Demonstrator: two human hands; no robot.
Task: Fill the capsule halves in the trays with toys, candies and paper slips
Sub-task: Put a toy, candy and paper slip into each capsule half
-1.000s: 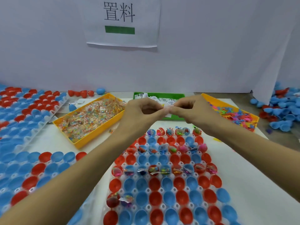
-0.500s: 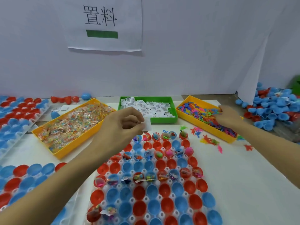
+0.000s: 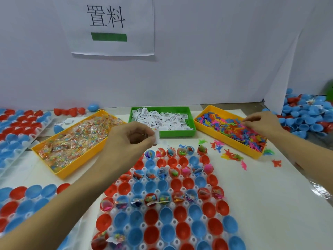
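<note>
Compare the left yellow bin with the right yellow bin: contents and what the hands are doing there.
The left yellow bin holds clear-wrapped candies; the right yellow bin holds flat, bright plastic toy figures. No hand is in the left bin: the left hand hovers beside it, pinching a white paper slip. The right hand reaches into the right bin. Toys lie spilled beside the right bin only. Both are shallow and rectangular.

Capsule halves (image 3: 163, 231) red and blue; slip bin (image 3: 192, 120) green; candy bin (image 3: 59, 170) and toy bin (image 3: 252, 153) yellow.
</note>
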